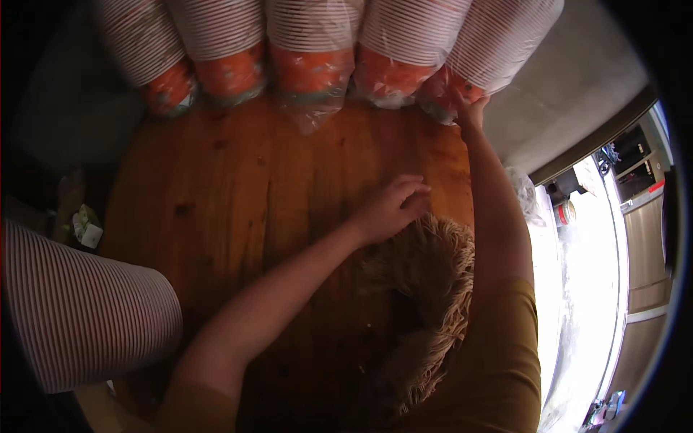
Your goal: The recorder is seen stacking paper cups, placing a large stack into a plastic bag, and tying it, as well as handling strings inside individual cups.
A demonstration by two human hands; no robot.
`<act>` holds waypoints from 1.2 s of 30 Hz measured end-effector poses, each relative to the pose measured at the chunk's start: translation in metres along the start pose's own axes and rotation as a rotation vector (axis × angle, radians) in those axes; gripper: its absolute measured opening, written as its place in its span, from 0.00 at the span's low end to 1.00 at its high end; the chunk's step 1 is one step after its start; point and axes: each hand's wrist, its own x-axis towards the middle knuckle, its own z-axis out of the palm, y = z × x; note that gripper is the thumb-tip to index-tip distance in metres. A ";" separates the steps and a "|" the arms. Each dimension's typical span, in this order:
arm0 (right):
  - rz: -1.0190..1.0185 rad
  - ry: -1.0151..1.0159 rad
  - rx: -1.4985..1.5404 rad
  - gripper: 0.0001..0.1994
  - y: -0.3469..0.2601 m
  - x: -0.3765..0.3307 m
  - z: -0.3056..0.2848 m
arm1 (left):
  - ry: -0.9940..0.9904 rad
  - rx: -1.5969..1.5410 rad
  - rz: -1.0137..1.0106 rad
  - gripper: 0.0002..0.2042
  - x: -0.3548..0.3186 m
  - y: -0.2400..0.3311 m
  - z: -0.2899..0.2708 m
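Stacks of cups (312,29), five in clear wrapping, line the far side of your wooden table (216,180). Your right hand (473,110) touches the orange end of the far-right stack (502,43); whether its fingers grip, I cannot tell. Your left hand (395,208) looks empty, fingers loosely curled, just beside a tan fringed bundle (453,260) on the right. Another ribbed stack (94,310) is near left.
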 end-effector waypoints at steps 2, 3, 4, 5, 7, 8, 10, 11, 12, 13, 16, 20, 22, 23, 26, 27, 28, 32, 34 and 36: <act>-0.094 0.156 -0.121 0.60 0.007 0.027 -0.017 | -0.017 -0.072 0.000 0.19 0.007 0.011 0.009; -0.205 0.155 -0.027 0.59 0.011 0.031 -0.014 | -0.027 -0.123 -0.019 0.19 0.008 0.012 0.009; -0.205 0.153 -0.030 0.59 0.014 0.033 -0.014 | -0.025 -0.126 -0.020 0.19 0.009 0.014 0.008; -0.253 0.134 0.023 0.60 0.016 0.036 -0.018 | -0.033 -0.103 -0.020 0.18 0.011 0.016 0.008; -0.285 0.100 0.098 0.60 0.016 0.019 -0.006 | -0.035 -0.061 -0.045 0.17 0.007 0.013 0.002; -0.158 -0.007 0.174 0.60 0.011 0.005 0.002 | -0.029 -0.031 -0.059 0.17 0.004 0.011 -0.003; -0.237 -0.033 0.133 0.58 0.002 0.004 -0.008 | -0.039 -0.024 -0.030 0.16 0.007 0.017 0.002; -0.191 -0.051 0.196 0.58 0.003 0.003 -0.023 | -0.047 -0.064 -0.043 0.16 0.011 0.021 0.006; -0.126 -0.100 0.299 0.58 -0.009 -0.021 -0.005 | -0.039 -0.067 -0.093 0.15 0.006 0.016 -0.002; -0.242 0.023 0.093 0.55 0.002 -0.001 -0.045 | -0.060 -0.106 -0.034 0.15 0.016 0.026 0.015; -0.426 0.012 -0.155 0.43 -0.007 -0.025 -0.065 | -0.065 -0.066 0.007 0.15 0.018 0.019 0.021; -0.091 -0.573 -0.498 0.32 -0.081 -0.137 -0.050 | 0.151 -0.372 -0.268 0.15 -0.022 0.022 -0.011; -0.254 -0.804 -0.529 0.24 -0.090 -0.173 -0.087 | 0.322 -0.337 -0.354 0.15 -0.040 0.053 -0.003; -0.436 -0.813 -0.546 0.22 -0.085 -0.190 -0.106 | 0.355 -0.346 -0.339 0.15 -0.049 0.058 0.001; -0.800 -0.879 -0.476 0.18 -0.134 -0.321 -0.115 | 0.426 -0.323 -0.461 0.14 -0.106 0.097 -0.022; -0.872 -0.795 -0.462 0.16 -0.142 -0.365 -0.124 | 0.381 -0.321 -0.419 0.14 -0.120 0.109 -0.022; -0.862 -0.910 -0.642 0.14 -0.180 -0.413 -0.136 | 0.355 -0.307 -0.390 0.14 -0.143 0.117 -0.028; -1.213 -1.145 -0.807 0.12 -0.205 -0.533 -0.157 | 0.262 -0.266 -0.410 0.13 -0.224 0.159 -0.029; -1.244 -1.111 -0.561 0.16 -0.212 -0.572 -0.164 | 0.183 -0.226 -0.428 0.13 -0.268 0.207 -0.018; -1.144 -1.128 -0.353 0.21 -0.225 -0.590 -0.178 | 0.118 -0.195 -0.361 0.12 -0.311 0.221 -0.014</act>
